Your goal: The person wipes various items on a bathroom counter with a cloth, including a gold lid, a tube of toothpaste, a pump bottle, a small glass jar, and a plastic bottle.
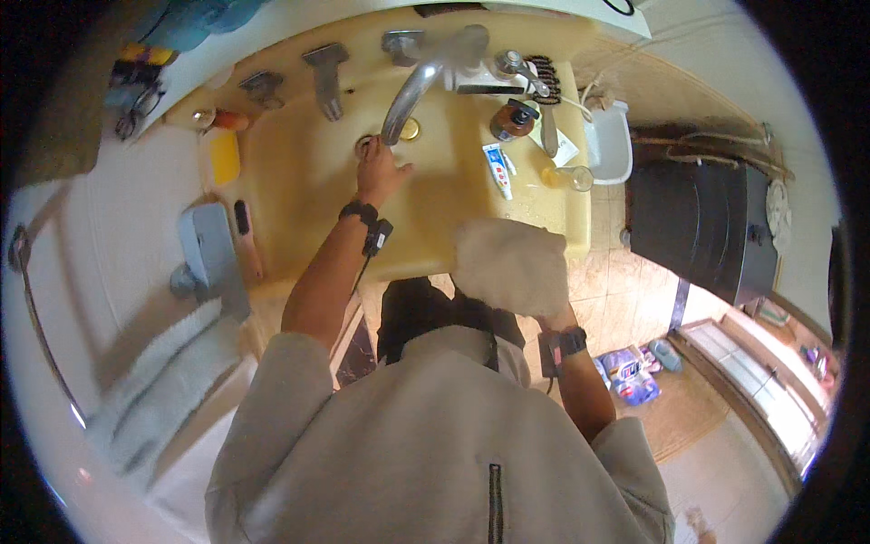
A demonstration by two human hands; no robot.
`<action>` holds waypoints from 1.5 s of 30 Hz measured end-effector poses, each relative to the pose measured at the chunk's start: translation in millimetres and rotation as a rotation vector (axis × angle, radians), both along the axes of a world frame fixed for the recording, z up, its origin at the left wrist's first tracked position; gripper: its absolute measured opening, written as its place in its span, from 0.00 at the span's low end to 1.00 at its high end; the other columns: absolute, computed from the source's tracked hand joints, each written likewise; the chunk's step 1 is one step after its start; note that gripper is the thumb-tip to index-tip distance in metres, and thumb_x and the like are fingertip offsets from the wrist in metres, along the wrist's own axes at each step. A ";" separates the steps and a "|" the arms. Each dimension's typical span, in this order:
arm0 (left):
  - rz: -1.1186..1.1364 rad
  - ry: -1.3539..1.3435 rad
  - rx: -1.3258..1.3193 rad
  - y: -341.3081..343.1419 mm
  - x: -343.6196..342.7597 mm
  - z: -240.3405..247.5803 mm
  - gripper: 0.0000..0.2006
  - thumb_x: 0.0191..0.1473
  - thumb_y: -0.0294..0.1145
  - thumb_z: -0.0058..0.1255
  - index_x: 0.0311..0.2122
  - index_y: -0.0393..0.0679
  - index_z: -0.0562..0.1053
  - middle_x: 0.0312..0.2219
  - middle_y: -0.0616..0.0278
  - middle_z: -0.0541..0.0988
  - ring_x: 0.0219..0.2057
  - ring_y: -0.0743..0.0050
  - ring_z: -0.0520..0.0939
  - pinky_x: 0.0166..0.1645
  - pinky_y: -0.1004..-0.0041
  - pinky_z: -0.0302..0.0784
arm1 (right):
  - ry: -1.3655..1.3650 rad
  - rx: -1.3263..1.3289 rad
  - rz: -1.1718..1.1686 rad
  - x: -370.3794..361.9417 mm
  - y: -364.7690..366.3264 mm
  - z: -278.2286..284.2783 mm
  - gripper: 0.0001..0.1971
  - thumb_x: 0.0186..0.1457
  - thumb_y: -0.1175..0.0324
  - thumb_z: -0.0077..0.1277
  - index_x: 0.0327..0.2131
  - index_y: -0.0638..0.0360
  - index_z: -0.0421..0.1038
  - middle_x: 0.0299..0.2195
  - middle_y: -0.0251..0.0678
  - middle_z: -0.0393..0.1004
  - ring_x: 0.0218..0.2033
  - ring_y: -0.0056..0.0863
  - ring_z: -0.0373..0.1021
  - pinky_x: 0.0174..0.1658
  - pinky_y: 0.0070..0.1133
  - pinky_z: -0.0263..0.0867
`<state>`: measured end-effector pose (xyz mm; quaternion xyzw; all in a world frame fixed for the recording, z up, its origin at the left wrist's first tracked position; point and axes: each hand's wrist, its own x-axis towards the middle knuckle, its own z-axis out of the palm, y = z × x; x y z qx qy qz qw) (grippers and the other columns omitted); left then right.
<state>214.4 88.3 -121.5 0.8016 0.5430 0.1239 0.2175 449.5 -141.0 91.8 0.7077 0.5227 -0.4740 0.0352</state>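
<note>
In the yellow basin (pixel 313 195), my left hand (pixel 382 177) reaches forward below the curved metal faucet (pixel 415 98). Its fingers stretch toward a round dark-rimmed drain hole (pixel 365 145), while the thumb stands apart. A small gold-coloured disc (pixel 410 129) lies just right of the fingertips. My right hand (pixel 556 319) is at the basin's front right edge, gripping a beige cloth (pixel 510 266); the cloth covers most of its fingers. Both wrists wear dark bands.
Right of the basin stand a brown pump bottle (pixel 514 120), a toothpaste tube (pixel 497 171), a hairbrush (pixel 547 118) and a clear glass (pixel 569 179). A white tub (pixel 609 143) and black cabinet (pixel 698 218) are farther right. A yellow sponge (pixel 223 156) and grey-blue box (pixel 210 240) sit left.
</note>
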 end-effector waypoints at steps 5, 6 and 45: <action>-0.138 -0.025 0.114 36.9 34.3 -60.9 0.34 0.41 0.40 0.65 0.54 0.44 0.67 0.51 0.46 0.72 0.54 0.48 0.70 0.59 0.57 0.65 | 0.481 0.276 -0.785 -15.7 -87.5 -31.1 0.28 0.57 0.62 0.55 0.60 0.55 0.61 0.57 0.38 0.67 0.58 0.33 0.63 0.61 0.28 0.58; -0.148 -0.026 0.100 43.7 36.3 -69.4 0.34 0.41 0.36 0.65 0.56 0.43 0.66 0.50 0.46 0.73 0.52 0.47 0.72 0.57 0.57 0.67 | 0.742 0.302 -1.048 -20.3 -100.9 -44.3 0.28 0.58 0.62 0.55 0.60 0.55 0.60 0.58 0.37 0.66 0.58 0.33 0.63 0.62 0.28 0.57; -0.018 -0.954 -0.170 -129.6 -16.7 279.6 0.45 0.34 0.28 0.74 0.58 0.38 0.59 0.54 0.52 0.70 0.55 0.62 0.73 0.61 0.65 0.66 | 1.302 0.509 -1.149 -123.6 53.7 56.1 0.30 0.62 0.46 0.47 0.56 0.62 0.62 0.51 0.38 0.69 0.50 0.26 0.69 0.52 0.24 0.66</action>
